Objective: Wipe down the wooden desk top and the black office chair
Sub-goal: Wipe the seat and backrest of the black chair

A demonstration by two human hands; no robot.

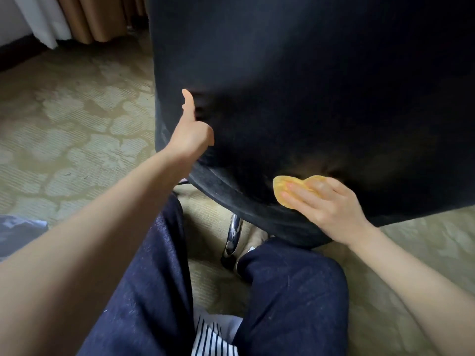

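Black office chair (308,86) fills most of our view. We're low on the carpet (77,111) behind its back panel, and the wooden desk isn't in shot at all.

Our right grip (331,206) is flat and released, with straight fingers pressing a yellow cloth (284,187) against the fabric just above the panel's bottom edge, fingertips pointing left.

Our left grip (191,134) is on the panel's left edge, higher than the cloth. The thumb sticks straight up and the fingers sink out of sight into the dark fabric, so it looks clamped there to steady the chair.

What matters for the next pass is that the panel's long axis runs upward, so nearly all of its surface lies above the cloth, with some off to the right too. The right grip is the nearer one and already has the cloth, so we'd guess upward strokes from it while the left braces.

A chrome leg (234,235) pokes out under the bottom edge between our knees. No containers anywhere that we can spot.
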